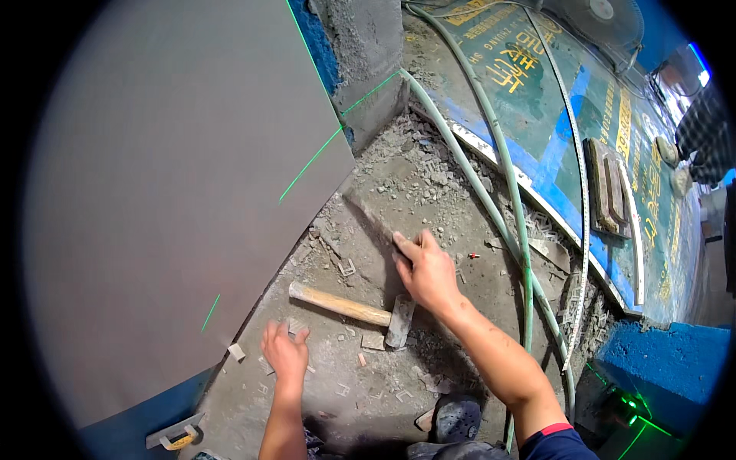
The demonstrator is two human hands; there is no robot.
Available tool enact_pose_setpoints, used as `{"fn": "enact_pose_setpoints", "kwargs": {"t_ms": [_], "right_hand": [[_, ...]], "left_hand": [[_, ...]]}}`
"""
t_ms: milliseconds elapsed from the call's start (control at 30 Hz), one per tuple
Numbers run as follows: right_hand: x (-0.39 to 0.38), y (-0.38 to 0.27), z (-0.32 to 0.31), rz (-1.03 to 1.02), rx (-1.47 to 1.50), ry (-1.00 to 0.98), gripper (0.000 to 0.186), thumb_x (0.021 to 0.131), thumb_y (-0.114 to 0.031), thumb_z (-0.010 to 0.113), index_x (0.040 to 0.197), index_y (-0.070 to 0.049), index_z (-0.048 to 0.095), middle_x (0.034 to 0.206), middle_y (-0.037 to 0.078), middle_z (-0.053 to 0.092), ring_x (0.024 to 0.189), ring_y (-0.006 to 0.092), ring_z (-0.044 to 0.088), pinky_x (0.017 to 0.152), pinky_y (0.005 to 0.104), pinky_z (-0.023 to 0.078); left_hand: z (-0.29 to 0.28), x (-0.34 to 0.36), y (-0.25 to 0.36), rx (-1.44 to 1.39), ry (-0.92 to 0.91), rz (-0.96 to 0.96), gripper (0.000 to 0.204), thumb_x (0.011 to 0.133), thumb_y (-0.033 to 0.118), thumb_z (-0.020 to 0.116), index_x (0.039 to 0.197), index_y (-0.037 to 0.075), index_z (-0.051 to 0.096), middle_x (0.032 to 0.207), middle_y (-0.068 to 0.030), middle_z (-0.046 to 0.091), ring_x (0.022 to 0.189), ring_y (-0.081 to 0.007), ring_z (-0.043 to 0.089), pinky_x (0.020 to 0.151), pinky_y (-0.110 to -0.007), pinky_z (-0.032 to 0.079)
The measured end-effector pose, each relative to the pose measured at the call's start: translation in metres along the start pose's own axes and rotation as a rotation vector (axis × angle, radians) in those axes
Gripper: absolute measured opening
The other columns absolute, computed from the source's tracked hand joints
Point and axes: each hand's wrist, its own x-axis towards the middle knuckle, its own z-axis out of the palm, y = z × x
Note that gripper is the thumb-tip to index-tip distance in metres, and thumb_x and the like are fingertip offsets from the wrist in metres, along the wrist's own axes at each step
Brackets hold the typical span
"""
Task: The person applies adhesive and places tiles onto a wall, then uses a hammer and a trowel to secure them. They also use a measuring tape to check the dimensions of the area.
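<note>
My right hand is closed around a thin, greyish blade-like tool, smeared by motion; its tip points toward the lower edge of a large grey tile panel. My left hand hovers low over the gritty floor near the panel's bottom edge, thumb apart from the fingers and nothing visibly gripped. Between the hands lies a hammer with a wooden handle and a worn grey head. Beside the left hand, a small pale wedge sits against the panel's lower edge.
Rubble and plastic clips litter the floor. Pale green hoses cross on the right, beside a green printed sheet bearing a rectangular float. A yellow-handled trowel lies lower left. Green laser lines cross the panel. Someone's legs show far right.
</note>
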Motion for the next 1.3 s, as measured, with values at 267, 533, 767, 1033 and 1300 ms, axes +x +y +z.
{"fn": "enact_pose_setpoints", "kwargs": {"t_ms": [267, 533, 767, 1033, 1300], "right_hand": [[0.033, -0.014, -0.016, -0.040, -0.198, -0.001, 0.033, 0.086, -0.017, 0.063, 0.118, -0.010, 0.066, 0.096, 0.017, 0.059, 0.075, 0.0372, 0.066, 0.068, 0.0484, 0.053], [0.036, 0.007, -0.009, -0.100, -0.142, 0.002, 0.033, 0.087, -0.014, 0.061, 0.120, -0.009, 0.065, 0.096, 0.017, 0.059, 0.075, 0.0375, 0.065, 0.068, 0.0482, 0.054], [0.032, 0.005, 0.000, -0.083, -0.067, 0.003, 0.033, 0.087, -0.013, 0.062, 0.120, -0.008, 0.065, 0.096, 0.016, 0.057, 0.073, 0.0372, 0.064, 0.067, 0.0480, 0.053], [0.026, 0.016, 0.011, -0.144, -0.069, 0.135, 0.031, 0.087, -0.015, 0.067, 0.118, -0.010, 0.067, 0.090, 0.011, 0.056, 0.071, 0.0324, 0.062, 0.062, 0.0431, 0.051], [0.032, -0.016, -0.006, -0.069, -0.144, -0.061, 0.033, 0.087, -0.014, 0.059, 0.118, -0.007, 0.064, 0.096, 0.017, 0.059, 0.076, 0.0367, 0.066, 0.067, 0.0464, 0.054]], "left_hand": [[0.001, -0.001, -0.002, -0.019, 0.062, 0.074, 0.041, 0.069, 0.018, 0.083, 0.100, -0.004, 0.068, 0.101, -0.0163, 0.059, 0.104, -0.0377, 0.054, 0.088, -0.048, 0.042], [0.000, -0.001, 0.002, -0.045, 0.038, 0.026, 0.041, 0.068, 0.015, 0.084, 0.100, -0.006, 0.068, 0.105, -0.0203, 0.059, 0.105, -0.0410, 0.054, 0.090, -0.048, 0.043], [0.005, -0.004, -0.007, -0.050, 0.051, 0.034, 0.043, 0.069, 0.014, 0.083, 0.104, -0.007, 0.068, 0.110, -0.0223, 0.059, 0.109, -0.0411, 0.054, 0.095, -0.047, 0.042], [0.006, -0.003, -0.006, -0.062, 0.055, 0.047, 0.046, 0.070, 0.018, 0.083, 0.106, -0.006, 0.069, 0.110, -0.0217, 0.059, 0.109, -0.0408, 0.053, 0.095, -0.048, 0.042], [0.004, -0.003, -0.007, -0.029, 0.063, 0.041, 0.044, 0.071, 0.020, 0.083, 0.105, -0.004, 0.069, 0.110, -0.0191, 0.059, 0.110, -0.0392, 0.053, 0.093, -0.048, 0.042]]}}
